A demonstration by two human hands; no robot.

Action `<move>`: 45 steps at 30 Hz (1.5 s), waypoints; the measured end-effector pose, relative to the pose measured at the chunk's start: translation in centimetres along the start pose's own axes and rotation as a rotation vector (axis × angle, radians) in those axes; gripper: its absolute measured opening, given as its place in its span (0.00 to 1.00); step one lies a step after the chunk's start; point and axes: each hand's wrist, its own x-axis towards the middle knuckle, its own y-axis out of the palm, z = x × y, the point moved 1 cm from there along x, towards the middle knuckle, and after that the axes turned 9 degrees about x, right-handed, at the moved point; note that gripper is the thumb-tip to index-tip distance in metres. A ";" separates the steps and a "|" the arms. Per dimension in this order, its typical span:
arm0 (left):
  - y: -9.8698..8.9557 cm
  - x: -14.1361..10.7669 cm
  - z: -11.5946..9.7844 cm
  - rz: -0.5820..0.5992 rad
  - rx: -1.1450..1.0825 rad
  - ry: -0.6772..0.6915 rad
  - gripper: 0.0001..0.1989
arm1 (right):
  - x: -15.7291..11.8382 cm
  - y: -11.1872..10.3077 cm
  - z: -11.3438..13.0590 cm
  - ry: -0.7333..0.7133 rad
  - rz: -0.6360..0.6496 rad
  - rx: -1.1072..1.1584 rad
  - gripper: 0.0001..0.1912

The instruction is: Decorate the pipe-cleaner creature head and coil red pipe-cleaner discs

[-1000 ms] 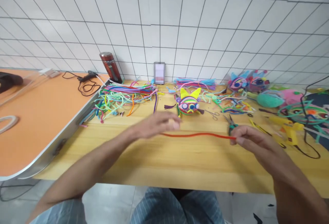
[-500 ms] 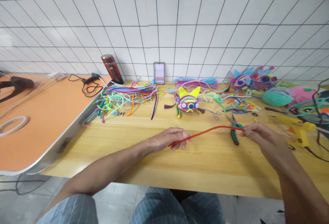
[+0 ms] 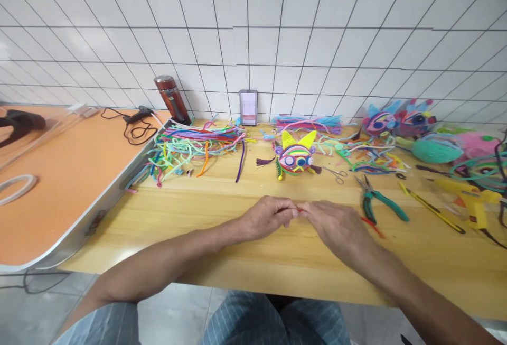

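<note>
Over the middle of the table, my left hand (image 3: 269, 218) and my right hand (image 3: 336, 226) meet fingertip to fingertip, both closed on a red pipe cleaner (image 3: 373, 227). A short bit of red shows between the fingertips, and a longer red end sticks out past my right hand; the stretch between is hidden. Behind my hands stands a round, colourful pipe-cleaner figure (image 3: 297, 159) with yellow ears, button-like eyes and dark tassels. Green-handled pliers (image 3: 382, 199) lie open just right of my right hand, and small scissors (image 3: 336, 175) lie beside the figure.
Piles of pipe cleaners (image 3: 186, 147) lie at the back left, near a thermos (image 3: 172, 99). A phone (image 3: 249, 107) leans against the tiled wall. On the right are a yellow craft knife (image 3: 433, 208), a yellow glue gun (image 3: 477, 202) and finished figures (image 3: 380, 120).
My right hand has moved left along the red pipe cleaner until it meets my left hand. The pliers and the craft knife now show more fully. My left hand stays about where it was.
</note>
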 end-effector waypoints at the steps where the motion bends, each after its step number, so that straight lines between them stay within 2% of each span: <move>1: -0.4 0.0 0.3 0.007 0.022 -0.023 0.16 | 0.2 -0.3 -0.6 -0.006 0.024 -0.041 0.15; 5: -0.9 0.1 1.9 0.021 0.103 -0.050 0.16 | 0.7 -0.8 -2.3 -0.025 0.152 -0.129 0.12; 10: 0.5 0.2 2.9 0.003 0.224 0.059 0.14 | 1.4 1.8 -1.5 -0.041 0.195 -0.043 0.08; 13: 0.4 -0.2 2.7 -0.005 0.252 0.045 0.13 | 1.3 2.4 -1.7 -0.099 0.153 -0.014 0.11; 16: 0.0 -0.3 2.0 0.001 0.257 0.004 0.14 | 1.3 1.6 -2.5 -0.168 0.108 -0.025 0.14; 21: 0.4 1.1 1.2 -0.027 0.247 -0.012 0.12 | 1.6 1.0 -3.2 -0.192 0.035 -0.007 0.12; 26: 1.1 2.3 2.2 -0.080 0.284 0.048 0.11 | 1.5 2.5 -4.2 -0.210 -0.036 0.061 0.17; 34: 1.9 1.6 4.2 -0.132 0.480 0.255 0.18 | 0.9 4.3 -4.5 -0.204 -0.081 0.165 0.18; 39: 2.4 1.7 4.7 -0.234 0.395 0.247 0.11 | 0.7 4.5 -4.2 -0.219 -0.136 0.095 0.19; 45: 2.6 1.6 4.6 -0.248 0.485 0.285 0.09 | 1.3 5.2 -4.2 -0.183 -0.130 0.131 0.22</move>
